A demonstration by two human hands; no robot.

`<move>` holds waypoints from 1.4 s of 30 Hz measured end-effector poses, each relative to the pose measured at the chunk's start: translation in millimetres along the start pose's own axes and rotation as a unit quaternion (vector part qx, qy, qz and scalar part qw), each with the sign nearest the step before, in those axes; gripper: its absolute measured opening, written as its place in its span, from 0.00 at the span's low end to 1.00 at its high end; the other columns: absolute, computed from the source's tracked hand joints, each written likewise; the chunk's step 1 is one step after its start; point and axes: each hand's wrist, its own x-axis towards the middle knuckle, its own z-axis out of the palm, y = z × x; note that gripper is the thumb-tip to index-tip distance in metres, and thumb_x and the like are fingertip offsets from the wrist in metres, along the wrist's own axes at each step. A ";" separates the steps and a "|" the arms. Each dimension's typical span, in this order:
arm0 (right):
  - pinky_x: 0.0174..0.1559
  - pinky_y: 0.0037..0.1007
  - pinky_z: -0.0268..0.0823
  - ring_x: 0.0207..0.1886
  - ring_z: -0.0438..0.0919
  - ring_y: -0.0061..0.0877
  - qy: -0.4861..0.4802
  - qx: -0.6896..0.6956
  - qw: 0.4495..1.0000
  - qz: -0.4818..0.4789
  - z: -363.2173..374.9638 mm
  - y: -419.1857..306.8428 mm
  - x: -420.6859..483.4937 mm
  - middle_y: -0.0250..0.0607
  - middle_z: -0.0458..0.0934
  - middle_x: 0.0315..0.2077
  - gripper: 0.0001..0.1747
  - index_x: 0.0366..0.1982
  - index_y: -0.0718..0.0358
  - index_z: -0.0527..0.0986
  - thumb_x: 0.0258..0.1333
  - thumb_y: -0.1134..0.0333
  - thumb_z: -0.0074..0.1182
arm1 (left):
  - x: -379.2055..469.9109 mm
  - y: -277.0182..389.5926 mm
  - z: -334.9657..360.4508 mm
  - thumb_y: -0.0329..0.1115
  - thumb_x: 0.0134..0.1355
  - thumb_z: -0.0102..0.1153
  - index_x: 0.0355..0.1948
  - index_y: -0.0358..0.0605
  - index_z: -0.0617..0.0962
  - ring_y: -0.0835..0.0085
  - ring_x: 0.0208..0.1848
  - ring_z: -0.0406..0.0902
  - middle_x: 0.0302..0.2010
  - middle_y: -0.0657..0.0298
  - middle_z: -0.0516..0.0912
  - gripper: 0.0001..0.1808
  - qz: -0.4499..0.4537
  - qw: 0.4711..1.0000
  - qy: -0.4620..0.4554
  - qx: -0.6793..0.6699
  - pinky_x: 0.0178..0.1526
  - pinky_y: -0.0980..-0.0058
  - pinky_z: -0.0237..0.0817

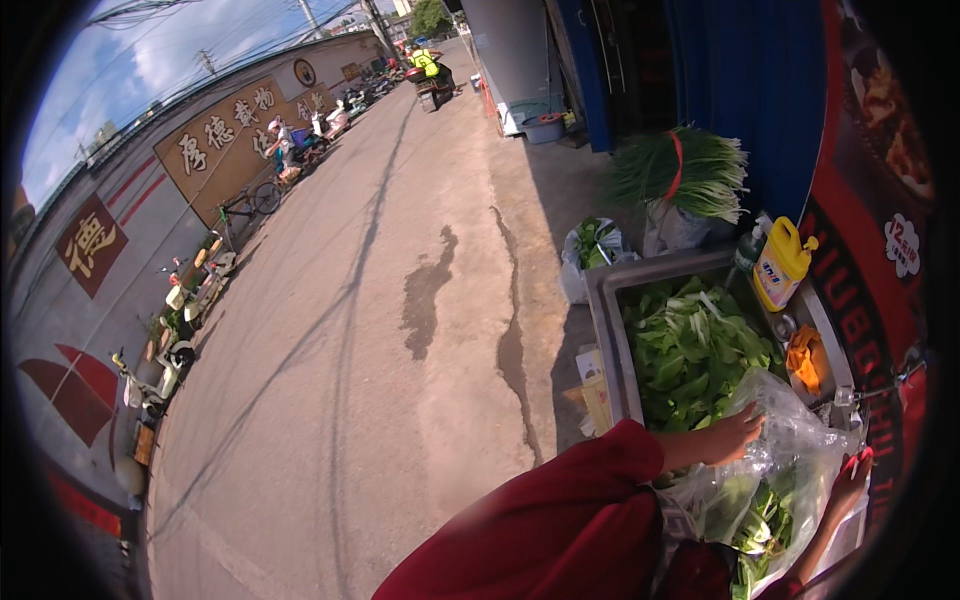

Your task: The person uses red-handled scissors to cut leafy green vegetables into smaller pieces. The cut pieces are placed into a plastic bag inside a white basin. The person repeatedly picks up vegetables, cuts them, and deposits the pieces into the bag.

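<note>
A clear plastic bag (787, 442) with leafy greens (763, 525) low inside it lies open in front of me at the lower right. My left hand (731, 436) rests against the film at the bag's left side, near the sink's front; its thumb is hidden, and whether it pinches the film is unclear. At the right edge of the bag, my right hand (847, 484) has its fingers curled on the plastic. Loose leafy greens (690, 352) fill the metal sink (604, 315) just beyond the bag.
A yellow pump bottle (780, 266), a green pump bottle (748, 247) and an orange cloth (804, 360) stand or lie on the sink's right ledge. Behind are a bagged bunch of greens (592, 247) and a tied bundle of long green stalks (682, 176). A rider (427, 71) is on the road.
</note>
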 end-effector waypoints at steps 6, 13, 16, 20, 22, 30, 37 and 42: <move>0.52 0.35 0.69 0.49 0.77 0.43 0.001 -0.007 0.997 -0.076 45.3 23.1 -25.0 0.53 0.77 0.46 0.18 0.50 0.70 0.70 0.58 0.75 0.56 | -53.0 -16.6 10.7 0.44 0.58 0.54 0.46 0.38 0.81 0.47 0.70 0.55 0.60 0.44 0.70 0.22 -0.125 0.988 -0.090 0.004 0.72 0.41 0.33; 0.43 0.34 0.70 0.38 0.79 0.38 -0.011 0.015 0.999 -0.029 33.0 11.2 -29.2 0.53 0.78 0.38 0.17 0.50 0.70 0.70 0.60 0.73 0.52 | 10.0 1.2 -74.0 0.34 0.44 0.64 0.47 0.47 0.79 0.56 0.53 0.70 0.44 0.53 0.76 0.24 -0.066 0.942 -0.270 -0.188 0.60 0.61 0.59; 0.39 0.34 0.70 0.34 0.80 0.35 -0.036 0.037 0.998 0.042 -5.4 -43.5 -15.1 0.55 0.80 0.37 0.18 0.53 0.69 0.70 0.63 0.69 0.50 | 33.7 14.2 -85.3 0.34 0.43 0.64 0.49 0.47 0.77 0.61 0.49 0.70 0.39 0.58 0.75 0.27 -0.038 0.949 -0.137 -0.281 0.55 0.60 0.61; 0.31 0.25 0.67 0.29 0.76 0.22 -0.169 0.197 0.941 0.219 -58.0 -119.4 -31.5 0.41 0.79 0.29 0.08 0.41 0.66 0.72 0.63 0.69 0.50 | 53.2 27.5 -68.6 0.32 0.42 0.65 0.57 0.48 0.73 0.62 0.50 0.70 0.42 0.60 0.75 0.36 -0.010 0.945 -0.084 -0.315 0.54 0.60 0.61; 0.30 0.20 0.64 0.28 0.72 0.16 -0.224 0.288 0.904 0.222 -63.6 -138.0 -45.5 0.34 0.75 0.27 0.02 0.35 0.63 0.71 0.62 0.72 0.49 | 58.7 21.9 -60.3 0.32 0.41 0.67 0.62 0.47 0.69 0.57 0.59 0.67 0.52 0.56 0.73 0.42 -0.026 0.948 -0.091 -0.303 0.58 0.52 0.58; 0.38 0.21 0.67 0.35 0.72 0.18 -0.139 0.214 0.946 0.198 -4.8 -92.5 -69.3 0.36 0.74 0.31 0.09 0.40 0.69 0.71 0.57 0.78 0.54 | 61.7 -12.9 -73.9 0.27 0.49 0.59 0.66 0.45 0.66 0.50 0.72 0.53 0.67 0.44 0.60 0.39 -0.077 0.968 -0.139 -0.194 0.66 0.36 0.45; 0.44 0.36 0.70 0.42 0.79 0.50 -0.204 0.025 0.969 0.138 -31.3 -87.2 -33.9 0.57 0.80 0.37 0.16 0.41 0.67 0.73 0.53 0.64 0.59 | 35.6 -3.3 -95.0 0.31 0.53 0.60 0.59 0.52 0.74 0.51 0.73 0.51 0.70 0.47 0.58 0.29 0.031 0.970 -0.200 -0.131 0.71 0.42 0.38; 0.41 0.28 0.69 0.35 0.74 0.28 -0.175 0.026 0.965 0.191 -103.5 -158.1 -62.2 0.46 0.79 0.32 0.16 0.40 0.70 0.72 0.54 0.68 0.62 | 31.7 15.5 -119.7 0.24 0.53 0.56 0.50 0.51 0.80 0.50 0.71 0.57 0.65 0.51 0.67 0.21 0.071 0.957 -0.115 -0.256 0.70 0.45 0.42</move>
